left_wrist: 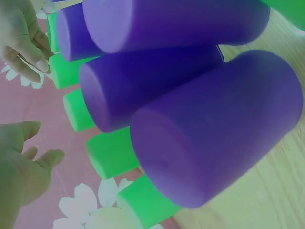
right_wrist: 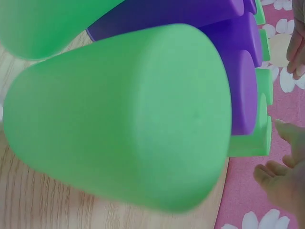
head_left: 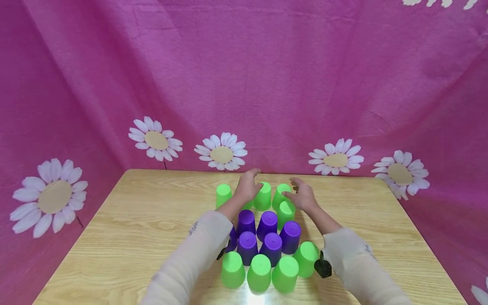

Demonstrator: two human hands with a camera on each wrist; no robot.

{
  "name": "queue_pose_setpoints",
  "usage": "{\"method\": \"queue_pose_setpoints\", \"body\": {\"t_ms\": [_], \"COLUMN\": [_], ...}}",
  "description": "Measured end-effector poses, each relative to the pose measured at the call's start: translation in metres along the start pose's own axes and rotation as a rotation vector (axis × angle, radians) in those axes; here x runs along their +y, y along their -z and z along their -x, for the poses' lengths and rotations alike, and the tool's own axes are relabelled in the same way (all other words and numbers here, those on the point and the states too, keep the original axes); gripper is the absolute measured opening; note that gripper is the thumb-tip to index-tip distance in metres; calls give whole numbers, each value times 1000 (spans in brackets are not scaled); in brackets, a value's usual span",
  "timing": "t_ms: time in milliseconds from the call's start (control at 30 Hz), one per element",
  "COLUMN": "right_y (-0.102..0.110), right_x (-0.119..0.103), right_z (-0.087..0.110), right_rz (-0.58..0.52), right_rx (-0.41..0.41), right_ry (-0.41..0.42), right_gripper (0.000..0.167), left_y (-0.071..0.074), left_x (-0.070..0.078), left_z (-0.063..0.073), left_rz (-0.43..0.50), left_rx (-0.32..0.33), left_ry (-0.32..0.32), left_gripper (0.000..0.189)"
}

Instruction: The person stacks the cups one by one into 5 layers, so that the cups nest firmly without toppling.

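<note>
My left hand hovers over the back row of upturned green cups, its thumb overlapping one green cup in the head view. Thumb and fingers are spread with nothing between them. Opposite it, my right hand is beside the rear right green cup, thumb extended and fingers loosely bent, holding nothing. Just in front stands another green cup. Between my forearms, several upturned purple cups stand close together. Part of the back row is hidden behind my left hand and wrist.
Nearest me is a row of green cups, with one more green cup by my right sleeve. All stand on a wooden table. A pink cloth with daisies hangs behind the table's far edge.
</note>
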State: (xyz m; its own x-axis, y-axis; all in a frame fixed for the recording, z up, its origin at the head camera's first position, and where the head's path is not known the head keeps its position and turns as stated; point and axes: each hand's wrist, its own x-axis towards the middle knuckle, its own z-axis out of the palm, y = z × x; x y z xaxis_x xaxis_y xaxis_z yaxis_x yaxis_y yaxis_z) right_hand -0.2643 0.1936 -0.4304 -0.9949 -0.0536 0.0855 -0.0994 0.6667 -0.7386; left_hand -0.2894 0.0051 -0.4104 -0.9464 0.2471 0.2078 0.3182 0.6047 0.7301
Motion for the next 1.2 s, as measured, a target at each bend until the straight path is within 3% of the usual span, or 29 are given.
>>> {"method": "queue_pose_setpoints", "body": {"t_ms": [67,200,500,700,967,1200], "right_y": [5,10,13,12,6,4], "right_x": [-9,-10,-2,2,4,4], "right_z": [5,13,26,34,46,52], "right_rz": [-18,-59,-128,-166,-199,-219], "right_rx": [15,94,168,170,103,82], "right_ry": [-21,36,82,107,91,72], "right_gripper": [57,53,42,39,40,43], "left_y": [9,19,36,45,55,60], "left_x": [11,17,12,3,-3,-4], "left_z": [7,14,29,39,51,60], "left_rz": [2,31,152,174,221,230], "left_rx": [28,57,74,91,104,96], "left_ry": [-48,-99,-145,-115,-68,-65], "left_gripper": [39,36,34,36,35,37]}}
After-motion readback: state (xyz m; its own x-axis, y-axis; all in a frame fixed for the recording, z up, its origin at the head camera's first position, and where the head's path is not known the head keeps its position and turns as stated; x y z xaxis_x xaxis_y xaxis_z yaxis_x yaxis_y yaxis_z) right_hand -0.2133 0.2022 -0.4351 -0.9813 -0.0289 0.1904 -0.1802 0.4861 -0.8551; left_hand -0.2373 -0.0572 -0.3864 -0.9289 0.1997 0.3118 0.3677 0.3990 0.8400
